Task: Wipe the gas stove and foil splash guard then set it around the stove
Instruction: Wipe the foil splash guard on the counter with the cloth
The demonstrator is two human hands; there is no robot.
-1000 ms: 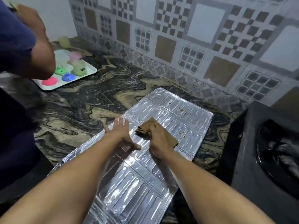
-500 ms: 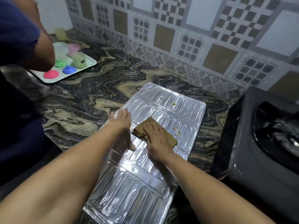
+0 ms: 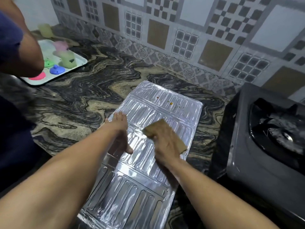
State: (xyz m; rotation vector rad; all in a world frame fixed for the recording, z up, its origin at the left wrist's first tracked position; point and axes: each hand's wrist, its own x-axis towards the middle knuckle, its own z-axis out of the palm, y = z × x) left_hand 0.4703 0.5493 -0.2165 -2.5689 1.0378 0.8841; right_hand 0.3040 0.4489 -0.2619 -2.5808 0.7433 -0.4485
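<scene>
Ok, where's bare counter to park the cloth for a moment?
Widest bare counter lies between the tray, the tiled wall and the foil splash guard. A narrow strip separates the guard from the gas stove. The tray corner is crowded.

A marbled stone countertop (image 3: 85,103), veined in black, grey and tan, is seen running along a patterned tiled wall at its far edge. A ribbed foil splash guard (image 3: 132,192) is laid flat on the middle of the surface, reaching from the near edge toward the wall. A black gas stove (image 3: 247,162) is set at the right end, just beside the foil. A white tray (image 3: 80,61) is placed near the far left corner, well apart from the foil.
</scene>
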